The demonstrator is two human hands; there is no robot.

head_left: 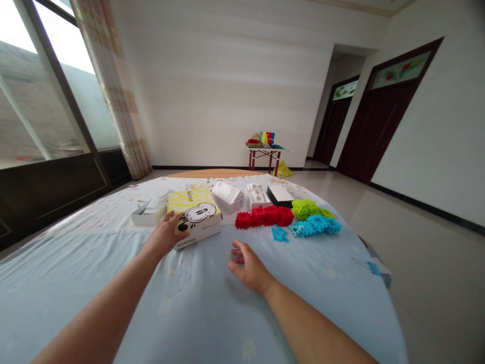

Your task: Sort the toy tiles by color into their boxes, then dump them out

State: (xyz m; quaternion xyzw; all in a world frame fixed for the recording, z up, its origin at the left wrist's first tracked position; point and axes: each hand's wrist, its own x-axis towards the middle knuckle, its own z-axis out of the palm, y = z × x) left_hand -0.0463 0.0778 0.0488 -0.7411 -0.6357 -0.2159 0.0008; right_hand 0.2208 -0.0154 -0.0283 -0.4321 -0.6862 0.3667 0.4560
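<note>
A yellow and white cardboard box (202, 230) with a cartoon animal on its lid lies on the cloth-covered table. My left hand (166, 235) grips its near left corner, with the fingers over the edge. Nothing is in my right hand (246, 265), which hovers over the cloth to the right of the box with its fingers apart and slightly curled. Just beyond it are a row of interlocking red plastic pieces (264, 217) and a small blue piece (280, 233).
Blue pieces (315, 226) and lime-green pieces (306, 208) are piled on the right. Behind stand a white carton (228, 195), a white box with a printed picture (257, 196) and a black-and-white box (280, 194). An open white tray (142, 217) sits at left.
</note>
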